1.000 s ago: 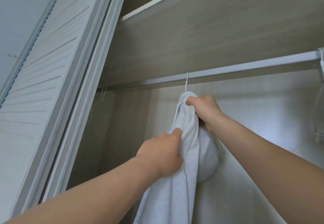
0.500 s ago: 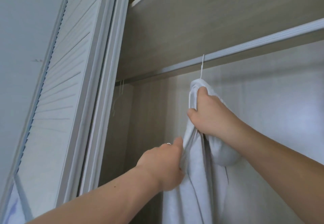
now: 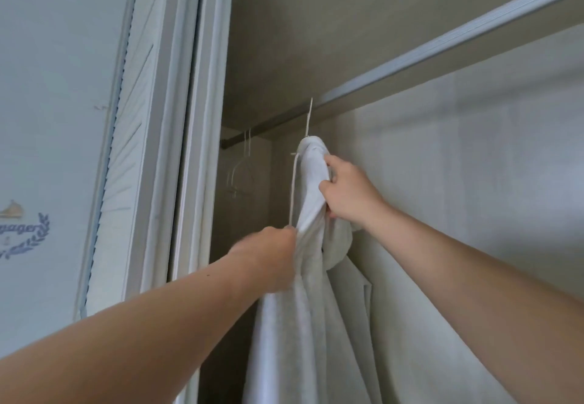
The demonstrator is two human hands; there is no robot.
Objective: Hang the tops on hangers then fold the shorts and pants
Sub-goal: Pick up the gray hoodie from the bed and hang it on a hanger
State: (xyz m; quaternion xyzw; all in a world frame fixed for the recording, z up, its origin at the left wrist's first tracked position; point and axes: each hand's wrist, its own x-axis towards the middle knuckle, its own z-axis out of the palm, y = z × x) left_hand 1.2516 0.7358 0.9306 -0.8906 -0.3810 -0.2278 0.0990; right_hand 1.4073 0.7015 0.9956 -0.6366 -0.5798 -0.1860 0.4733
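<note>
The white top (image 3: pixel 311 189) hangs from the rail (image 3: pixel 442 46); only its hanger's hook (image 3: pixel 309 117) shows. The blurry left hand (image 3: pixel 268 258) and the right hand (image 3: pixel 347 195) curl their fingers round the cloth. The top's bottom is cut off.

- The head camera is looking forward and up into a wardrobe, facing its rail (image 3: pixel 442 46) from below.
- It is sitting near, with the louvred door (image 3: pixel 134 125) filling the left.

Most of hanger (image 3: pixel 309 116) hidden inside white top (image 3: pixel 312 189), left hand (image 3: pixel 268 261) motion-blurred, top's hem cut off
</note>
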